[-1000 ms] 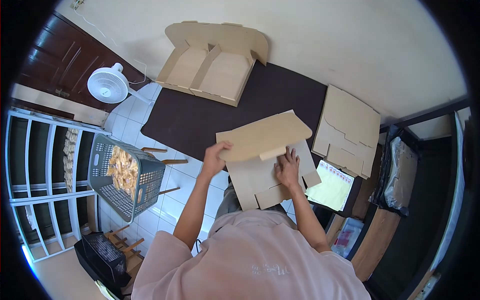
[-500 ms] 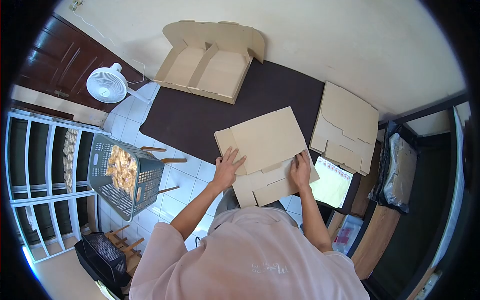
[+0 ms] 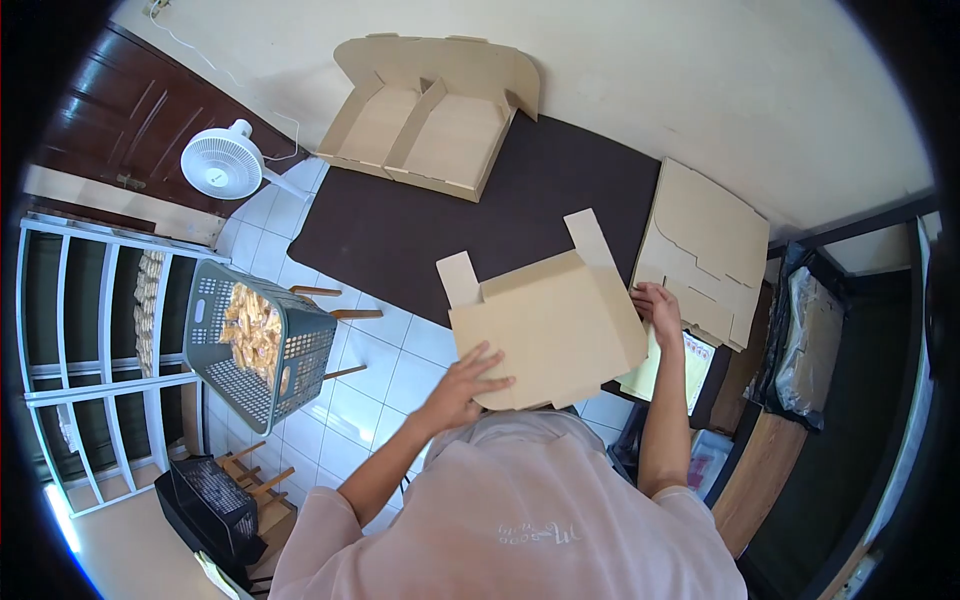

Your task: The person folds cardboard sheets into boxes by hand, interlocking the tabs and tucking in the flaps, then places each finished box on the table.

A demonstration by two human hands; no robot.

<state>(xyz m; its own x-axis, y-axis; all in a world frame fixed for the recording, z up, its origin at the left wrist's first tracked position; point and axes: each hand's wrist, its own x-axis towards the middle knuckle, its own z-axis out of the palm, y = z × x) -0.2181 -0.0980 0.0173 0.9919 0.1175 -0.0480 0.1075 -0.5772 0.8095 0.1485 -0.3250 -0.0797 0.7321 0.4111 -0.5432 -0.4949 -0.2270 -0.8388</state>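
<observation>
In front of my body, a partly folded cardboard box lies over the near edge of the dark table, with two flaps sticking up at its far side. My left hand rests on its near-left part, fingers spread over the panel. At the right side, my right hand has its fingers curled in a pinch at the edge of the box's raised side flap. The pinching fingertips are small and partly hidden.
An assembled two-compartment cardboard display box stands at the table's back left. Flat cardboard sheets are stacked at right, near a lit screen or paper. On the left are a basket of packaged snacks and a white fan.
The cardboard has been opened out, its far flaps now upright and its main panel nearer my body. My right hand has moved right and away from me; my left has shifted slightly nearer.
</observation>
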